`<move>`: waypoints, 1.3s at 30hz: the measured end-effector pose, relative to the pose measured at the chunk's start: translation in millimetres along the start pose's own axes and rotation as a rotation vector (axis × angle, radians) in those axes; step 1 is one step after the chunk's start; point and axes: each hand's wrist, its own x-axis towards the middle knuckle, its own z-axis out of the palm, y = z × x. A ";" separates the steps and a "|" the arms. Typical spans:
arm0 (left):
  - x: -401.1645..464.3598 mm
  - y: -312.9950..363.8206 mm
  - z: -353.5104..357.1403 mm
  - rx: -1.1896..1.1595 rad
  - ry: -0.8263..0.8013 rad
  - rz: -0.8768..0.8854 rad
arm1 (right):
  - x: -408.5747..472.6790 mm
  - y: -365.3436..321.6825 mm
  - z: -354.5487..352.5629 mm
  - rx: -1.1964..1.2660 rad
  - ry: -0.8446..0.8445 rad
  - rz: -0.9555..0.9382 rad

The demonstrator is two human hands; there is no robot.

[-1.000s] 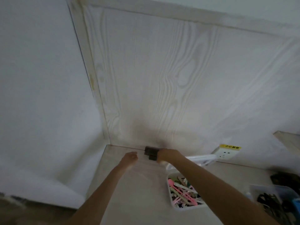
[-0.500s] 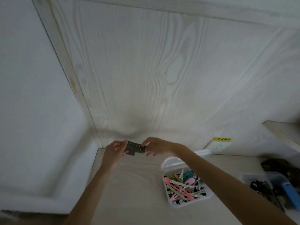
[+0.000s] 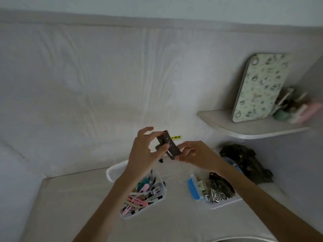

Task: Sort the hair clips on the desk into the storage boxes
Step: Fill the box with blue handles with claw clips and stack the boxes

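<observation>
On the desk (image 3: 174,224), a clear storage box (image 3: 158,203) of pastel clips sits under the left forearm, and a second box (image 3: 225,202) of dark clips lies toward the right edge. Above them, the left hand (image 3: 145,152) and right hand (image 3: 195,154) pinch opposite ends of a dark card of hair clips (image 3: 168,144), held tilted between them. Behind, a corner shelf (image 3: 244,126) carries a patterned board (image 3: 258,88).

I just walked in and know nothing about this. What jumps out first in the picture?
Both hands meet in mid-air at the centre: the left hand and right hand pinch a dark card of hair clips between them. Below on the desk sit two clear storage boxes: the left box is full of pastel clips and the right box holds darker ones. A patterned board leans on the shelf at upper right.
</observation>
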 end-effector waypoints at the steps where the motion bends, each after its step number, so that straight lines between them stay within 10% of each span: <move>1: 1.0 3.4 19.1 -0.015 -0.061 -0.001 | -6.2 16.6 -8.0 0.005 0.002 0.029; 12: -6.8 14.1 211.0 0.256 -0.447 -0.179 | -77.5 166.4 -64.1 -0.133 -0.198 0.310; 19: -16.8 -2.2 215.6 0.625 -0.342 -0.133 | -50.2 175.6 -36.3 -0.552 -0.075 0.128; 33: -37.9 -10.7 182.3 0.700 -0.760 -0.145 | -52.2 138.9 -16.6 -0.763 -0.577 0.142; 39: -53.5 -34.5 129.9 0.266 -0.240 -0.089 | -55.0 131.5 -39.3 -0.659 -0.714 0.156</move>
